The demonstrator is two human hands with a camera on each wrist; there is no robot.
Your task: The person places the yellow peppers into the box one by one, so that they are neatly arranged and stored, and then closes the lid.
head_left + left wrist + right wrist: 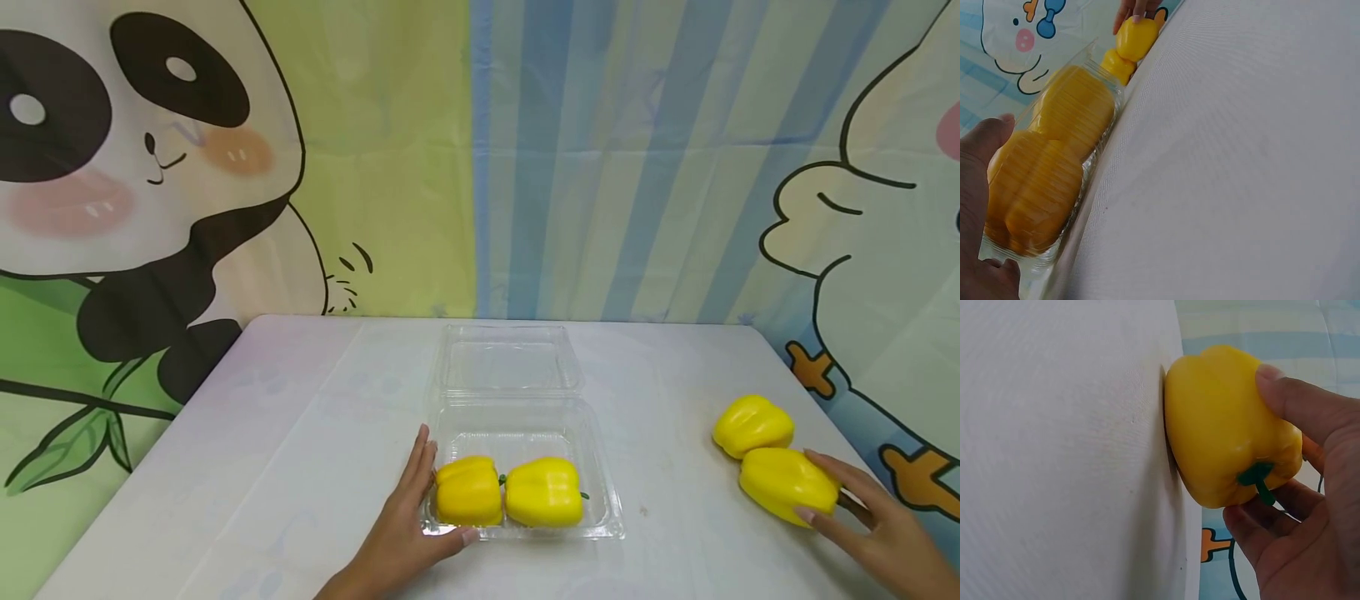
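The clear container (525, 419) at the head view's lower centre looks like thin, glossy plastic, its walls finely ribbed. The yellow peppers inside (543, 493) and the yellow peppers at lower right (787, 485) have a smooth, shiny, plastic-like skin. The tabletop (300, 467) looks matt and finely textured; the backdrop (600, 150) across the top is lightly creased printed cloth.

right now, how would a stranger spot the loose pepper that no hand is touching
On the white table, look right of the clear container, toward the table's right edge. Of the two there, the yellow pepper farther from the person is yours; no hand touches it, while the right hand grips the nearer pepper.
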